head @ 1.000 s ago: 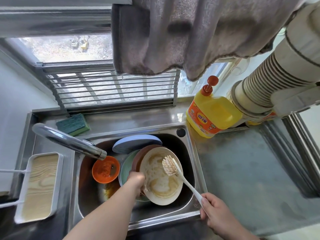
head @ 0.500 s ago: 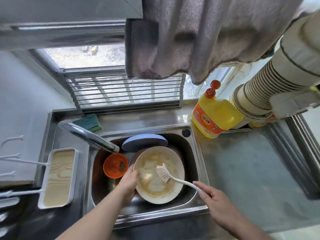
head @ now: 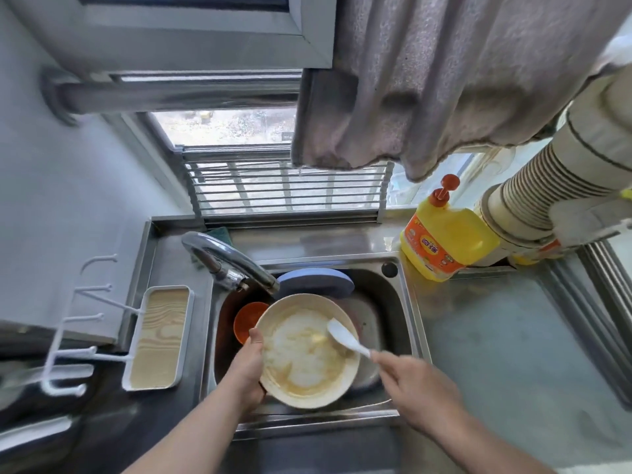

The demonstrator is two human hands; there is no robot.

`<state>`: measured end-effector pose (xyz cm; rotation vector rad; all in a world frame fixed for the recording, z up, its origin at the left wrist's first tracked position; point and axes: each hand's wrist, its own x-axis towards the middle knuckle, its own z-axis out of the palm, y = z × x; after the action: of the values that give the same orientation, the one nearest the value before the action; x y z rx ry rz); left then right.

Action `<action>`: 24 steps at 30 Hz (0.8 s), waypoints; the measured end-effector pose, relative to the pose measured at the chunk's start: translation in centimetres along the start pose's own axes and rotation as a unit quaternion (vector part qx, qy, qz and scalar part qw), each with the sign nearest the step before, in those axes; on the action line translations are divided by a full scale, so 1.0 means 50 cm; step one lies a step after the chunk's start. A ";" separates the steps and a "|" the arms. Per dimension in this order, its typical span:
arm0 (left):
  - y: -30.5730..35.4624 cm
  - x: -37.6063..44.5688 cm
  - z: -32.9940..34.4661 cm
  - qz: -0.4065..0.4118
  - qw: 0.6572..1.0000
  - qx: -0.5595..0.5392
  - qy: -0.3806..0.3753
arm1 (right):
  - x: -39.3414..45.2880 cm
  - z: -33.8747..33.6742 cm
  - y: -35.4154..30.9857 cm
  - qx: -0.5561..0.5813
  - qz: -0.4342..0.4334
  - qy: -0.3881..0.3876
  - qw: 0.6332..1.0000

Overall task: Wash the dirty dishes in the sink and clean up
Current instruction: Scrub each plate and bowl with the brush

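Since a second ago you've lifted the cream plate (head: 307, 350) off the stack and tipped its face up toward you, and the dish brush (head: 343, 336) has gone from hovering above it to lying head-down on the greasy surface. That suggests scrubbing has properly begun, with everything else still to wash.

Your left hand (head: 248, 374) grips the plate's left rim, thumb over the edge; your right hand (head: 413, 381) is closed around the brush's slim white plastic handle.

The plate sits over the stainless sink (head: 408, 323), round and shallow, smeared with yellow-brown sauce that looks slick. Beneath it an orange bowl (head: 246, 319) peeks out at left, and a pale blue plate (head: 316, 282) leans at the back under the chrome tap (head: 232, 258). The yellow detergent bottle (head: 444, 239) stands on the counter behind the sink's right corner
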<state>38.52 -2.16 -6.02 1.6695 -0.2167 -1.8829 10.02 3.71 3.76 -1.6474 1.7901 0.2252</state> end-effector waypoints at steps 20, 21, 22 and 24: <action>-0.048 0.005 0.060 -0.037 0.995 -0.084 0.031 | 0.052 0.017 -0.137 0.054 0.039 0.040 0.997; -0.041 0.004 0.055 -0.036 0.995 -0.088 0.037 | 0.063 0.006 -0.100 0.064 0.073 0.046 0.994; -0.033 0.004 0.048 -0.035 0.994 -0.090 0.040 | 0.054 0.006 -0.059 0.072 0.097 0.041 0.992; -0.019 0.015 0.028 -0.037 0.994 -0.084 0.053 | -0.005 0.032 -0.033 0.103 0.125 0.011 0.987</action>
<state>36.87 -2.14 -6.86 1.6767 0.0463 -1.8057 12.13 4.51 3.26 -1.2873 1.9651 0.1269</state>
